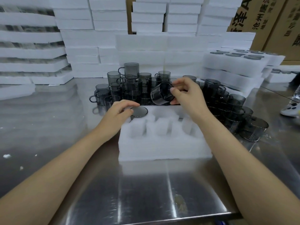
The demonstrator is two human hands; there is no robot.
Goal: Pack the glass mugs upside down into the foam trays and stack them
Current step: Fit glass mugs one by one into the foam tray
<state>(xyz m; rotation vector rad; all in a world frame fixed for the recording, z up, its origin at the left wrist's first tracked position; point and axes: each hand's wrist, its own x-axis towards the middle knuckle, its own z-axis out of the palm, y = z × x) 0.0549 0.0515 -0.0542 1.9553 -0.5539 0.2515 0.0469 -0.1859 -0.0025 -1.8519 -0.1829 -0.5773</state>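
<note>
Smoke-grey glass in the right hand: a mug gripped between thumb and curled fingers, tipped on its side in the air, just above the far edge of the foam tray. Lower and to the left, the left hand, fingers curled round the base of a second mug, seated upside down in the tray's far-left pocket, flat bottom up. Other pockets open, white walls showing, partly hidden behind the right forearm. Tray flat on the steel table, near the middle. Directly behind it and round to the right, a crowd of loose mugs, mostly upright, some stacked two high, handles at all angles. Further right, filled trays in a stack, dark mug bases in rows on the top one. Along the back, tall piles of foam blocks. Beside them, top right, cardboard cartons with printed characters. White foam crumbs on the table at far left.
</note>
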